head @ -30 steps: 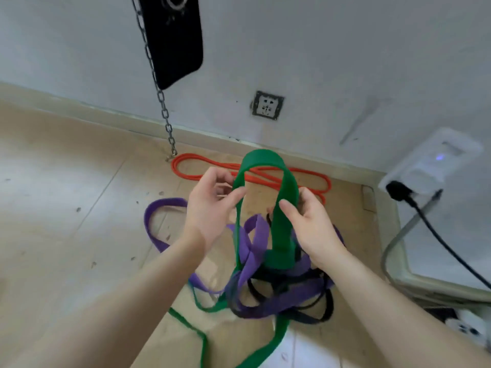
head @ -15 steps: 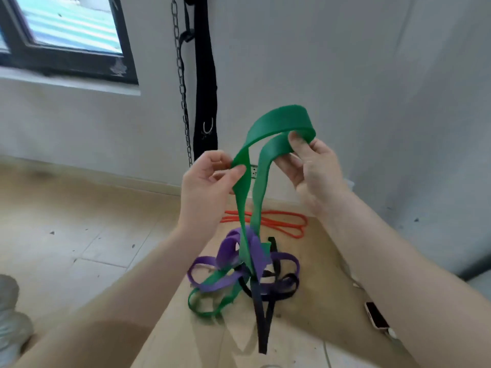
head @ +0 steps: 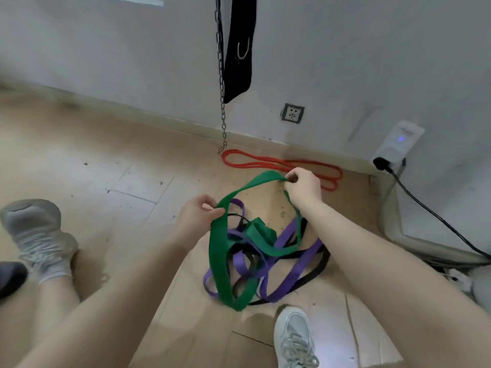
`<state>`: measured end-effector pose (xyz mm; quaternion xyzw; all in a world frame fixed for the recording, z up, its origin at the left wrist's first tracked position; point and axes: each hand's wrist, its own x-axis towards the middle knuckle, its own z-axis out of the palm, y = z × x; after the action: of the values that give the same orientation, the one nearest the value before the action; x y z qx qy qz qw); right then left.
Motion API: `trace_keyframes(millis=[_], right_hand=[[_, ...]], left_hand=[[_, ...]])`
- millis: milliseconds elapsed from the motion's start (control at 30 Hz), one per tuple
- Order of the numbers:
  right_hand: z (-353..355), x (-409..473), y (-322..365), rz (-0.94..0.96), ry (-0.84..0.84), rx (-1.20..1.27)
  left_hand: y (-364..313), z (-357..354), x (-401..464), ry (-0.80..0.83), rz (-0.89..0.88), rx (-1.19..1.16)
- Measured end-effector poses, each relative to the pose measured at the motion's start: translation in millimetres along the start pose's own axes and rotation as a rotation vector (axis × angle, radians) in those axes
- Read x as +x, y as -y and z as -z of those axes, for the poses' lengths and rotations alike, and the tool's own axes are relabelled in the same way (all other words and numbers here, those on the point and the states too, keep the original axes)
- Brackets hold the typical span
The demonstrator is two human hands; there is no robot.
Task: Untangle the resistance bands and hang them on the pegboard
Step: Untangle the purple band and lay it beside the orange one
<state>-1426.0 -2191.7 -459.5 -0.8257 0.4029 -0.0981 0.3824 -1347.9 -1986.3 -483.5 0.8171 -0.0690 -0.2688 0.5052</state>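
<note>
Over the wood floor (head: 79, 168), two bare hands hold up a green band (head: 219, 251). On the left, the left hand (head: 198, 217) pinches the band's wide part between thumb and fingers. Farther off and to the right, the right hand (head: 301, 185) has its fingers curled tight round the top of the green loop. Below them the green band hangs down into a messy pile with a purple band (head: 292, 277) and a black band (head: 310, 274), all mixed up on the floor. Far off by the wall lies a red band (head: 279, 163). A chain (head: 221, 75) hangs down near it. Near the pile is a white shoe (head: 293, 338).
</note>
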Motion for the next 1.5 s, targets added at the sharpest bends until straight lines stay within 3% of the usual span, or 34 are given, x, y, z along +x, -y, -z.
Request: trace_keyframes(millis=[67, 133, 267, 333, 400, 600, 700, 767, 800, 867, 933, 1000, 1033, 1067, 1267, 1333, 1433, 1500], right_hand=[[-21.0, 21.8, 8.1, 0.078, 0.028, 0.137], [-51.5, 37.0, 4.8, 0.203, 0.104, 0.108], [-128.1, 29.7, -50.0, 0.369, 0.376, -0.208], [-164.8, 19.8, -86.6, 0.383, 0.574, -0.486], [-193.0, 14.6, -114.0, 0.361, 0.664, -0.649], [-221.6, 39.1, -115.9, 0.274, 0.415, -0.533], [-186.2, 57.0, -96.4, 0.198, 0.390, -0.322], [-149.7, 60.6, -77.9, 0.130, 0.381, -0.141], [-131.0, 58.5, -67.7, 0.085, 0.393, -0.008], [-90.7, 48.2, -47.0, 0.021, 0.445, 0.293], [-53.4, 34.9, -31.1, -0.007, 0.632, 0.454], [-18.6, 16.3, -15.6, 0.005, 0.834, 0.426], [-4.0, 7.9, -9.9, 0.020, 0.846, 0.431], [10.5, 1.2, -5.2, 0.032, 0.783, 0.483], [95.6, -27.6, -0.6, -0.018, 0.011, 1.090], [117.5, -34.9, -13.0, -0.037, -0.158, 1.239], [129.1, -45.2, -43.0, -0.107, -0.264, 1.043], [125.6, -59.0, -58.3, -0.125, -0.155, 0.697]], left_hand=[[15.1, 0.8, 24.5, -0.032, 0.033, -0.005], [33.5, 1.8, 52.0, -0.122, 0.093, -0.016], [92.4, -1.2, 97.8, -0.143, 0.191, 0.054], [125.5, -7.3, 113.7, -0.151, 0.262, 0.054], [148.1, -13.0, 124.1, -0.185, 0.307, 0.011], [170.7, -12.3, 144.2, -0.289, 0.228, -0.063], [169.5, -4.4, 147.2, -0.353, 0.198, 0.179], [159.8, -7.5, 136.7, -0.289, 0.106, 0.469], [154.5, -14.4, 127.8, -0.202, 0.012, 0.471], [136.7, -36.2, 101.5, 0.116, -0.097, 0.191], [115.6, -59.4, 72.5, 0.448, -0.056, -0.025], [102.5, -80.4, 52.5, 0.532, -0.115, 0.011], [96.3, -85.9, 45.6, 0.510, -0.136, 0.048], [89.5, -88.4, 40.3, 0.472, -0.159, 0.082], [58.7, -57.1, -0.9, 0.185, -0.261, 0.179], [34.9, -44.5, -18.2, 0.146, -0.270, 0.101], [-15.6, -30.8, -45.1, 0.113, -0.246, -0.089], [-49.6, -23.5, -61.8, 0.140, -0.261, -0.153]])
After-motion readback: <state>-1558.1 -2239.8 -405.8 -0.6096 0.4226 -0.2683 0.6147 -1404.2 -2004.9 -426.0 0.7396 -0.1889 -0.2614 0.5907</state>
